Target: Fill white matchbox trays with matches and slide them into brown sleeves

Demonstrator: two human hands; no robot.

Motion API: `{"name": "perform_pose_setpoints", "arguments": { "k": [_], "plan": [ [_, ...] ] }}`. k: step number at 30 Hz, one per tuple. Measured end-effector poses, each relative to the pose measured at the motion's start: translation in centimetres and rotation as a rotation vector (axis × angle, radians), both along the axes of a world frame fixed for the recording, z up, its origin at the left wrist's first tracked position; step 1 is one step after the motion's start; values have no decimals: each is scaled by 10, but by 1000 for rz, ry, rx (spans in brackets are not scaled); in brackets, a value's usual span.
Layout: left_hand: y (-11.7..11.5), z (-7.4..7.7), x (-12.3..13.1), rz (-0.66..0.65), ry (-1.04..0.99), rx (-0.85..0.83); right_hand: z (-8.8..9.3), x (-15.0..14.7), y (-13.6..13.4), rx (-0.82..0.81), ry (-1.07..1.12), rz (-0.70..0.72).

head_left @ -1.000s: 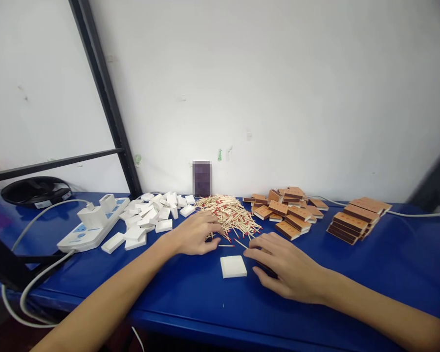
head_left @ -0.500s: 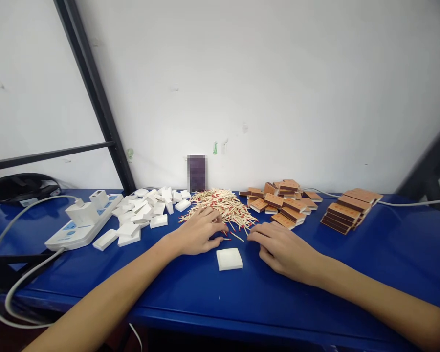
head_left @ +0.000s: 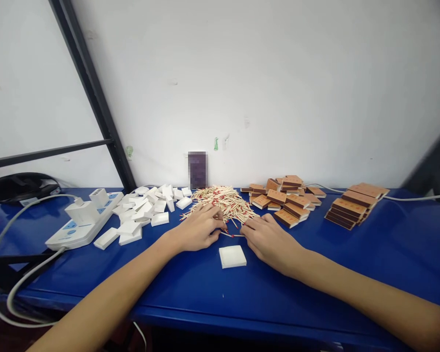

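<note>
A heap of loose wooden matches (head_left: 225,201) with red heads lies in front of both hands. My left hand (head_left: 201,229) rests at its near left edge, thumb and fingers curled together around a match whose end sticks out to the right. From the other side, my right hand (head_left: 269,240) has its fingers bent down onto a match at the heap's near right edge. These match ends nearly meet between the hands. Just nearer than the fingertips sits a white matchbox tray (head_left: 232,256), which neither hand touches. The fingertips are partly hidden.
Left of the heap are piled white trays (head_left: 144,210). Orange-brown matchboxes (head_left: 289,200) lie heaped on the right, with a neat stack of matchboxes (head_left: 355,205) farther right. A power strip (head_left: 84,222) with cables stands left. A dark pixelated block (head_left: 198,168) stands by the wall.
My right hand has moved left and closed its fingers onto a match beside the heap. My left hand has stayed nearly in place, its fingers drawn closer together.
</note>
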State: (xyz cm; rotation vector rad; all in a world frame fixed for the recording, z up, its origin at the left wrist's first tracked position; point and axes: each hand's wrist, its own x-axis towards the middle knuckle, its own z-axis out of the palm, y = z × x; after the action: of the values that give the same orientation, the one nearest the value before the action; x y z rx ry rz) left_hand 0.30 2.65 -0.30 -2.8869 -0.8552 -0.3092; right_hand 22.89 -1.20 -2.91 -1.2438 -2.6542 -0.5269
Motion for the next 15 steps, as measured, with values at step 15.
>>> {"name": "perform_pose_setpoints", "arguments": {
  "k": [15],
  "plan": [
    [-1,0,5,-56,-77,-106,-2,5,-1,-133,170,64]
  ]
}}
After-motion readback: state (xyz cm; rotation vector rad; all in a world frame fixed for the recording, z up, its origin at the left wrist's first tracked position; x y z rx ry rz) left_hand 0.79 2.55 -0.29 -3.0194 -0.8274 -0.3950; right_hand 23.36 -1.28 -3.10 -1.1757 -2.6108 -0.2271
